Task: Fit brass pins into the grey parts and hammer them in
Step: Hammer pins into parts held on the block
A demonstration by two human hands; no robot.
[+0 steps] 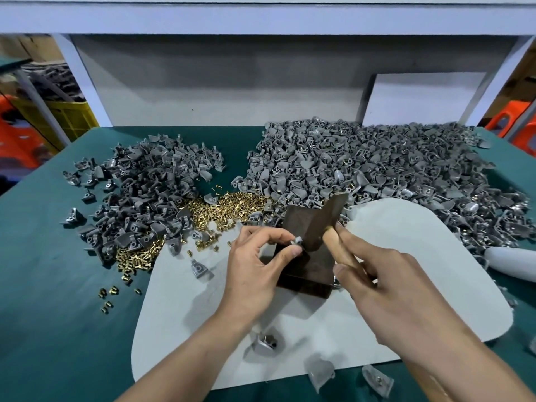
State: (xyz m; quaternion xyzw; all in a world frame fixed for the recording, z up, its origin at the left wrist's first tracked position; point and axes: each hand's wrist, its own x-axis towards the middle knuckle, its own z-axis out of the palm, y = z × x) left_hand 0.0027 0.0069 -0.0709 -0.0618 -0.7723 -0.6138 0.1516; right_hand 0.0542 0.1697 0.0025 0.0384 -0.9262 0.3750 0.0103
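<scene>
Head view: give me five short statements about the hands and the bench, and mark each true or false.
1. The left hand pinches a small grey part over the dark block. True.
2. The right hand holds nothing. False: it grips the hammer by its wooden handle.
3. The brass pins lie heaped between the left pile and the right pile of grey parts. True.
4. The dark block stands on bare green cloth. False: it stands on the white mat.
5. The left pile is the larger one. False: the right pile is far larger.
</scene>
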